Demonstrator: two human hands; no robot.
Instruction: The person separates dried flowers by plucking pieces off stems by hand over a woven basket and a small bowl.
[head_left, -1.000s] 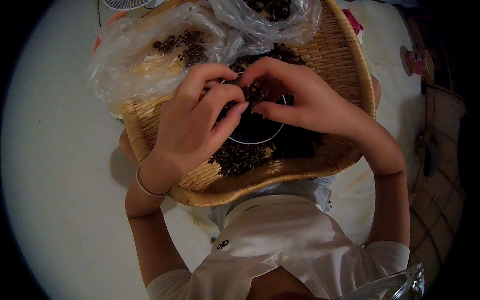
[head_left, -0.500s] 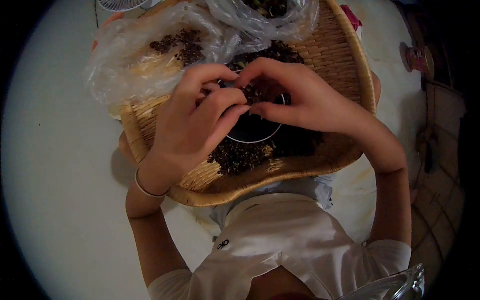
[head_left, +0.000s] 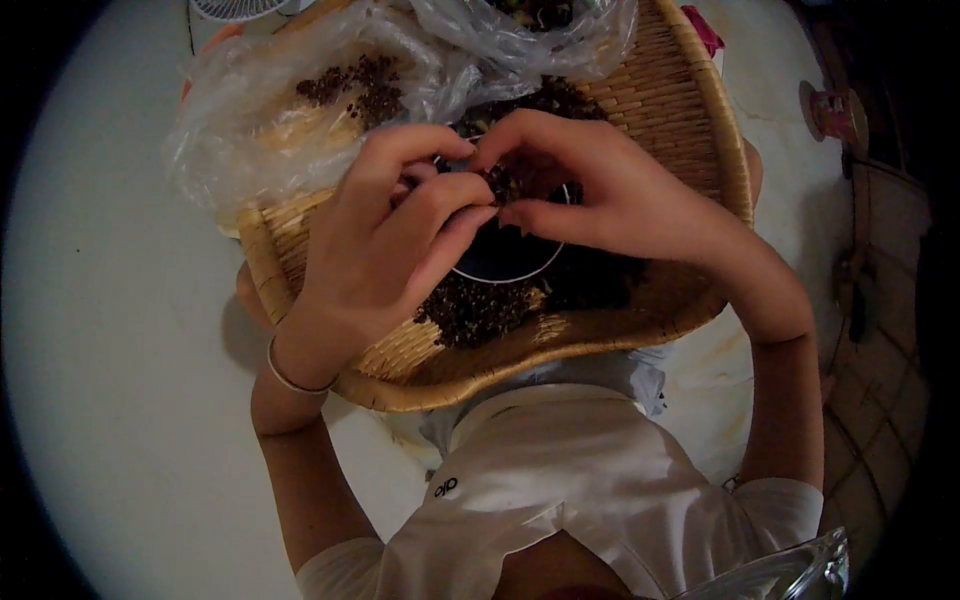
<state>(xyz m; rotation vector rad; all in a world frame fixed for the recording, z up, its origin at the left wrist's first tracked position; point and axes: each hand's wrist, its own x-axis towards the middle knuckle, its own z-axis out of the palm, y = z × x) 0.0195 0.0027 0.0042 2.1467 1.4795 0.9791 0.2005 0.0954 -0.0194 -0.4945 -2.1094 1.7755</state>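
My left hand [head_left: 395, 225] and my right hand [head_left: 610, 195] meet fingertip to fingertip above a dark bowl with a white rim [head_left: 500, 281]. Both are closed in a pinch around a small dark, crumbly clump [head_left: 506, 188], which looks like dried plant matter; the fingers partly cover it. The bowl sits within a woven basket [head_left: 660, 95], and my hands hide much of its opening. Loose dark bits [head_left: 480, 312] lie in the basket on the near side of the bowl, and more dark bits [head_left: 555, 98] lie behind it.
A clear plastic bag [head_left: 235, 120] with dark bits on it spreads over the basket's far left. Another dark heap [head_left: 540, 12] shows in plastic at the top. A white fan [head_left: 238, 8] stands at the far left, and a reddish cup [head_left: 835, 117] lies at the right.
Hardly anything differs. Both hands keep their pinch over the bowl, with only a slight shift of the fingers, and the view has moved a little.
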